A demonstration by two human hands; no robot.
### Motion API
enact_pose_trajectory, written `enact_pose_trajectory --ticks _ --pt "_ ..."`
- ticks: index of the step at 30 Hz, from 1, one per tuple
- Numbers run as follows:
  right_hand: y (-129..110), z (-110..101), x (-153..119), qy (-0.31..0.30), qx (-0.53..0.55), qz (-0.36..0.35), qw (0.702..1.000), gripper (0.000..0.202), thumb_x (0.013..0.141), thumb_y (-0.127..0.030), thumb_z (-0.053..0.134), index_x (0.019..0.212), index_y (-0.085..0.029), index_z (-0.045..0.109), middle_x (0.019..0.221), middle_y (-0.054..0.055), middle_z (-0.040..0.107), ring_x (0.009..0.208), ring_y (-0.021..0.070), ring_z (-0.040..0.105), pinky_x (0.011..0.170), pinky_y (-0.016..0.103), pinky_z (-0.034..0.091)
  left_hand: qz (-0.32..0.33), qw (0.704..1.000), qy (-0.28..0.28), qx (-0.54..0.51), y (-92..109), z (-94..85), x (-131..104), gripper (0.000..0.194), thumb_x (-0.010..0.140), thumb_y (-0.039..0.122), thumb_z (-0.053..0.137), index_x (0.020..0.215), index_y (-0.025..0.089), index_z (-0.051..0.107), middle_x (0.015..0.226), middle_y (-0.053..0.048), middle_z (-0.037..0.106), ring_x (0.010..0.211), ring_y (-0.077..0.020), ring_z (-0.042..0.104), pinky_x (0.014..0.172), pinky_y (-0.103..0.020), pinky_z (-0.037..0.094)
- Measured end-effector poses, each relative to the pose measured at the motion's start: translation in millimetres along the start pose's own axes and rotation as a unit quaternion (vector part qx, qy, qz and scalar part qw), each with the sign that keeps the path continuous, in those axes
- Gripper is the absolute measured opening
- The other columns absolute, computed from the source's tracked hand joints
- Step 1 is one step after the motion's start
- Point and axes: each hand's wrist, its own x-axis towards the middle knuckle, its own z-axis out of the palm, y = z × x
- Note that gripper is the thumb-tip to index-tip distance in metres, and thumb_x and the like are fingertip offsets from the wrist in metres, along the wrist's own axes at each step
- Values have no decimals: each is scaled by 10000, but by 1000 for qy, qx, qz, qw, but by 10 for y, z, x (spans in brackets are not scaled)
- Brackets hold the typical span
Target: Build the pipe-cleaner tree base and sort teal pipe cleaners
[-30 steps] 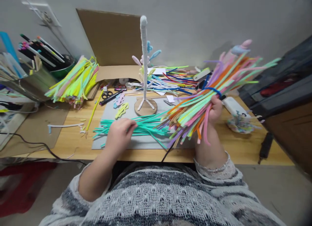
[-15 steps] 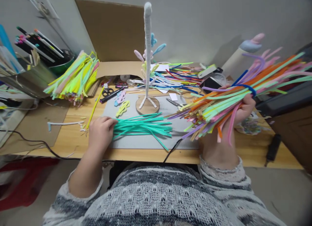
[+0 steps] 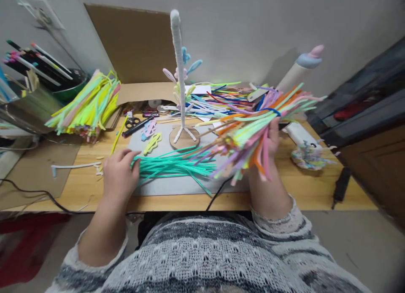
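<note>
A loose bundle of teal-green pipe cleaners [image 3: 177,166] lies across the grey mat. At its left end is my left hand [image 3: 122,168], thumb and forefinger apart beside the tips and no longer closed round them. My right hand [image 3: 272,135] grips a thick bundle of multicoloured pipe cleaners [image 3: 249,137], bound with a dark blue one, above the mat's right side. Its lower ends hang over the right tips of the green ones; most of my right fingers are hidden behind it. Behind the green bundle stands a white wrapped stem [image 3: 179,65] on a round wooden base [image 3: 173,140].
Yellow and pink bent pipe-cleaner pieces [image 3: 153,143] lie left of the base. Scissors [image 3: 131,122] and a black marker [image 3: 139,127] are behind them. A yellow-green bundle [image 3: 88,105] stands at left. Loose pipe cleaners [image 3: 218,101] lie at the back. A black tool [image 3: 341,187] sits at the right edge.
My right hand has brought the multicoloured bundle left and inward, over the mat. My left hand has loosened from the green pipe cleaners, its fingers parting. The view has shifted slightly.
</note>
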Motion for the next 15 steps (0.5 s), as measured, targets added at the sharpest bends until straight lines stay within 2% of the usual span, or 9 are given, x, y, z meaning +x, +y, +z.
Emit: enact_pose_trajectory --ticks 3,5,7,10,12,15 --pt "168 94 -66 -68 42 3 997 413 722 -626 575 885 -250 625 994 25 677 1112 249 568 895 451 506 -23 988 101 -113 230 -173 13 194 862 259 505 1022 246 613 1047 -61 589 1015 -241 554 918 -399 412" --pt "249 134 -114 -94 44 23 994 432 681 -616 632 913 -252 626 987 23 680 1096 251 581 872 450 522 -22 974 114 -192 425 -308 33 183 864 244 508 1023 242 596 1046 -48 578 1019 -218 552 928 -378 428" --pt "297 163 -172 -101 32 42 994 458 647 -615 665 930 -256 625 959 26 688 1056 253 606 839 444 538 -5 961 84 -263 627 -423 69 172 867 255 511 1023 236 580 1051 -39 573 1017 -204 552 914 -365 447" --pt "320 212 -283 -106 2 66 992 469 634 -635 663 923 -268 623 916 27 697 994 251 636 797 425 554 61 943 -14 -327 894 -513 153 239 867 308 519 1093 233 546 1118 -46 564 1083 -209 525 941 -378 442" --pt "325 254 -360 -113 -13 82 990 464 630 -645 660 909 -277 619 904 20 697 967 246 645 790 411 557 104 931 -68 -344 1026 -513 217 334 860 350 530 1170 227 509 1186 -62 549 1139 -224 498 976 -403 422" --pt "357 319 -456 -131 -12 100 986 452 617 -616 693 900 -272 611 888 12 693 910 235 658 796 397 557 131 914 -151 -352 1141 -453 305 447 843 386 558 1246 216 465 1247 -87 540 1155 -242 504 985 -423 418"
